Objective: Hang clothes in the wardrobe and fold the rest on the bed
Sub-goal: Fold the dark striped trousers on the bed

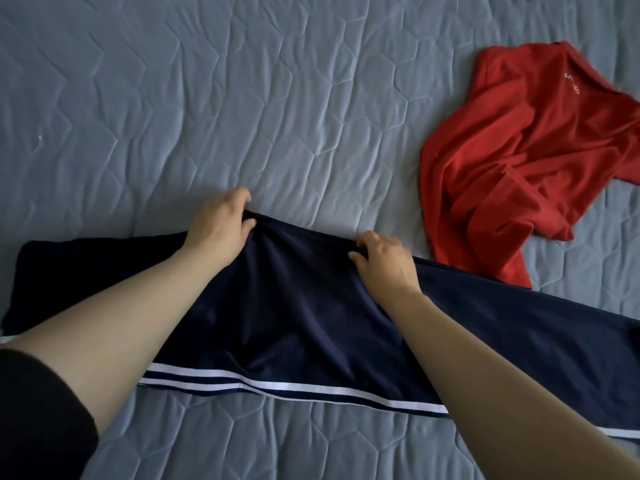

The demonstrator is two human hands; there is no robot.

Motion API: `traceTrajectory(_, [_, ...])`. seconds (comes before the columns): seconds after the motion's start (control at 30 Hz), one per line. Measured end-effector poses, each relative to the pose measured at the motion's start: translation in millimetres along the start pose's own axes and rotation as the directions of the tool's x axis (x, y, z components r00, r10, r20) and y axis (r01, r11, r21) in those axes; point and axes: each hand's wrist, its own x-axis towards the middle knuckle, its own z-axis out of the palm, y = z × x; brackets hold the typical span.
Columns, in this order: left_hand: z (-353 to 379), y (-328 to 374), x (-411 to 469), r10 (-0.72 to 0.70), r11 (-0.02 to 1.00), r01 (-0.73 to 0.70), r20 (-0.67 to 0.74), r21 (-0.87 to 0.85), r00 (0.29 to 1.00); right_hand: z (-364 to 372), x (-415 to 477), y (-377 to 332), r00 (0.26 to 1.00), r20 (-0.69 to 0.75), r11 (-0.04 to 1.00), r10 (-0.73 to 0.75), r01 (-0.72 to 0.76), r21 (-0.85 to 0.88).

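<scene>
A grey-blue quilted bedspread [242,98] fills the field of view, its matte surface stitched into irregular hexagonal cells with soft puckers along the seams. Across the lower half lies a long navy garment of smooth, faintly lustrous knit fabric [294,306], spread roughly flat from the left edge to the right edge of the view. Two narrow white stripes [277,386] run parallel along its near edge, slanting down toward the right. The far edge of the garment is drawn up into a low peak, with radiating creases fanning down from the points of grip.

The left hand [221,225] is closed on that far edge at the peak, thumb and fingers pinching a gathered fold of the navy cloth. The right hand [384,259] is likewise closed, knuckles up, fingers curled over and gripping the same edge a little to the right. Both forearms are bare; a black sleeve [38,410] shows at the lower left corner.

At the upper right a crumpled red shirt of soft matte cloth [519,161] lies in loose folds, small pale lettering visible inside its neckline but too blurred to read. Its lower corner meets the navy garment's far edge; which lies over the other cannot be told.
</scene>
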Motion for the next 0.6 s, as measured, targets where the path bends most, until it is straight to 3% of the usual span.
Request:
traceTrajectory(0.1, [5.1, -2.7, 2.2, -0.126, 0.984, 0.127, 0.019, -0.121, 0.992, 9.9, -1.8, -7.7, 0.997, -0.075, 1.0, -0.013, 0.013, 0.0])
traceTrajectory(0.2, [4.2, -4.7, 2.7, -0.164, 0.941, 0.145, -0.038, -0.306, 0.986, 12.3, 8.2, -10.4, 0.995, -0.085, 0.998, 0.054, -0.057, -0.033])
traceTrajectory(0.37, [8.7, -7.0, -13.0, -0.063, 0.989, 0.042, -0.153, -0.139, 0.986, 11.9, 9.5, -20.6, 0.978, -0.139, 0.984, 0.158, -0.168, -0.064])
traceTrajectory(0.47, [9.4, -8.6, -31.9, -0.149, 0.984, 0.114, -0.287, -0.135, 0.946, 16.2, -10.9, -40.4, 0.974, -0.224, 0.996, -0.041, 0.058, 0.069])
traceTrajectory(0.53, [12.9, -7.6, -48.3, -0.113, 0.98, 0.055, -0.31, -0.189, 0.944, 26.6, -27.6, -61.6, 0.974, -0.097, 0.941, -0.205, 0.223, 0.256])
traceTrajectory(0.6, [21.7, -10.9, -63.0, -0.03, 0.992, 0.004, -0.198, -0.13, 0.98, 42.9, -36.1, -76.7, 0.975, -0.001, 0.94, -0.221, 0.213, 0.266])
